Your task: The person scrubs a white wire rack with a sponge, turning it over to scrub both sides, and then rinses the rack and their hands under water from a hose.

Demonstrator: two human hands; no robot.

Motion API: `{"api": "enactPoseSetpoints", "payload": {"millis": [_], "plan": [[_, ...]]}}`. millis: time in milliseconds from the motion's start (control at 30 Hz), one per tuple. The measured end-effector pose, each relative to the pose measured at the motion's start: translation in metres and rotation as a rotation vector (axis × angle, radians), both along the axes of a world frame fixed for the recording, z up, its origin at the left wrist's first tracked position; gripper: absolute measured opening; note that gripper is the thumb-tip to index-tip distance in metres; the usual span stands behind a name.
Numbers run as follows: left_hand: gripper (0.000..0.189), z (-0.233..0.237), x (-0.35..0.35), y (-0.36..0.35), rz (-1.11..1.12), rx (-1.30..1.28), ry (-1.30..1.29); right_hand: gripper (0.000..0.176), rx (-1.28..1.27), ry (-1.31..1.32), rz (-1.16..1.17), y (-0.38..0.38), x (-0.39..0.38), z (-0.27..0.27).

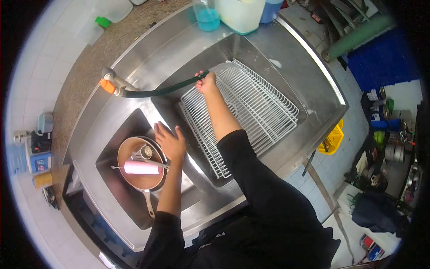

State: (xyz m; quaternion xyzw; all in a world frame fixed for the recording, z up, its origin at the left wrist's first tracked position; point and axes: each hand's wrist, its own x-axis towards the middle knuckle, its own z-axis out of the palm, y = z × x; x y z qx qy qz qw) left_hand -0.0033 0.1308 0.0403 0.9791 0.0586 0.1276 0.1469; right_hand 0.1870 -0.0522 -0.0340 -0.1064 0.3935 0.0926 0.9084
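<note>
- Dark green hose point(161, 91): the fingers of my right hand point(207, 83) are clamped round its end, over the far edge of the white wire rack point(255, 107).
- The hose runs from the orange-handled tap point(109, 85), left of the rack.
- My left hand point(170, 142) lies flat, fingers apart and holding nothing, on the steel sink divider point(190, 163) just left of the rack.
- A copper-coloured pan point(134, 181) sits further left of the rack, just beside that hand.
</note>
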Motion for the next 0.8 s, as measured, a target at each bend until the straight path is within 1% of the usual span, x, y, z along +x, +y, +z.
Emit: {"api": "enactPoseSetpoints", "payload": {"millis": [67,100,200,267,367,467,500,600,633,667,800], "plan": [[0.066,-0.002,0.001,0.001,0.002,-0.003,0.002,0.019,-0.002,0.044,0.028,0.005,-0.008,-0.001],[0.066,-0.001,0.001,0.001,0.01,0.004,0.006,0.019,0.028,0.05,0.039,0.01,-0.012,-0.009],[0.066,0.001,0.001,0.0,0.02,0.005,0.014,0.024,0.133,0.146,0.035,0.019,-0.023,-0.012],[0.066,0.004,0.001,-0.001,0.02,-0.015,0.013,0.024,0.096,0.092,0.054,0.016,-0.015,-0.016],[0.066,0.003,0.001,-0.002,0.03,0.012,0.004,0.023,0.046,0.03,0.083,0.002,0.001,-0.004],[0.066,0.003,0.002,-0.002,0.033,-0.009,-0.006,0.022,0.076,0.035,0.158,0.0,0.009,-0.003],[0.065,0.004,0.002,-0.002,0.04,-0.012,0.005,0.022,0.06,0.05,0.172,0.004,0.007,-0.006],[0.065,0.005,0.003,-0.003,0.045,-0.01,-0.002,0.021,0.122,0.055,0.187,0.019,-0.009,-0.017],[0.065,0.005,0.003,-0.003,0.044,0.01,-0.014,0.017,0.122,0.072,0.141,0.026,-0.018,-0.026],[0.065,0.005,0.003,-0.002,0.049,0.014,-0.011,0.017,0.17,0.026,0.149,0.031,-0.029,-0.035],[0.064,0.006,0.004,-0.006,0.078,-0.009,0.01,0.02,0.212,0.13,0.002,0.051,-0.069,-0.032]]}}
